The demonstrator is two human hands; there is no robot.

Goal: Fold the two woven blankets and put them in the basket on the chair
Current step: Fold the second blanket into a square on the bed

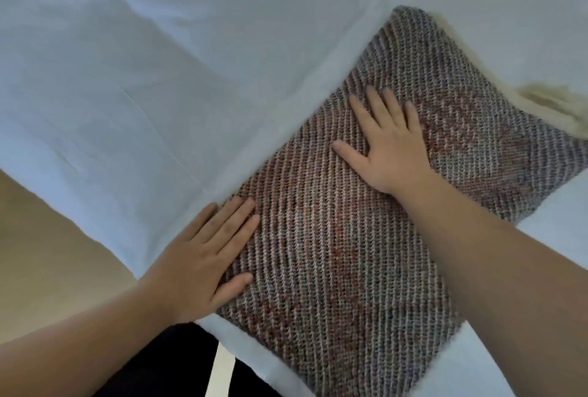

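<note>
A woven blanket in grey, white and rust stripes lies folded into a thick rectangle on the white bed. My left hand lies flat on the blanket's near left edge with straight fingers. My right hand presses flat on the blanket's middle, fingers spread. A cream fringe shows at the blanket's far right side. No basket or chair is in view, and I see only this one blanket.
The white sheet covers the bed to the left and beyond the blanket. A tan floor shows at the lower left past the bed's edge. My dark trousers with a white stripe are at the bottom.
</note>
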